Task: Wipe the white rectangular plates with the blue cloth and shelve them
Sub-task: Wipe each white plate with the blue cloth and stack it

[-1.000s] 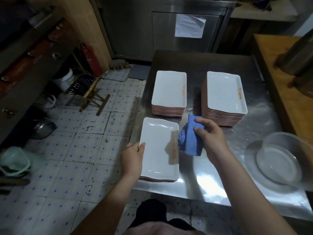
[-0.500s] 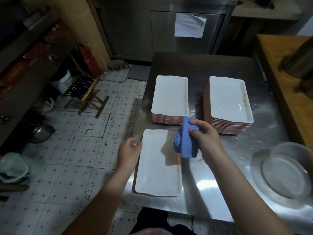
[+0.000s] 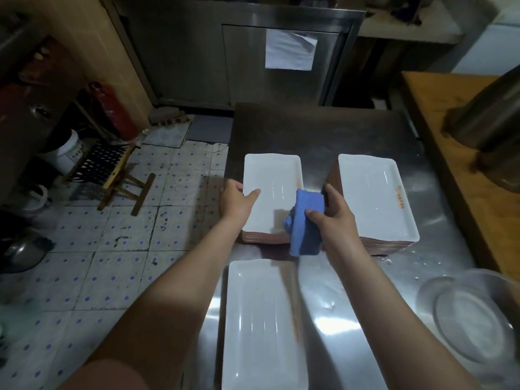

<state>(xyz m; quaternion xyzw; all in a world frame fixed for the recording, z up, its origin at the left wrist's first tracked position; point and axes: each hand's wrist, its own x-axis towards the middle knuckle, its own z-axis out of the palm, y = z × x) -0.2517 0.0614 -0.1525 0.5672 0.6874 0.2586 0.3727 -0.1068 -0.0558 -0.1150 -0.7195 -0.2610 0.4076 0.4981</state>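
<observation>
Gripping plate (image 3: 273,175) by left rim, near table (image 3: 323,130) edge, with left fingers (image 3: 253,193) (thumb on top); pinching cloth (image 3: 305,229) in right fingers (image 3: 332,194), over narrow gap beside right stack (image 3: 374,198).

Dim, warm light falls from above on your bench: hard glare streaks the steel table (image 3: 346,327) and the near plate (image 3: 261,327), while the far cabinet (image 3: 197,52) sinks into shadow. Your right hand (image 3: 334,218) and cloth (image 3: 305,220) throw a soft shadow on the left stack (image 3: 270,187). The wide lens bends the edges; the bowl (image 3: 472,319) at lower right looks soft.
</observation>
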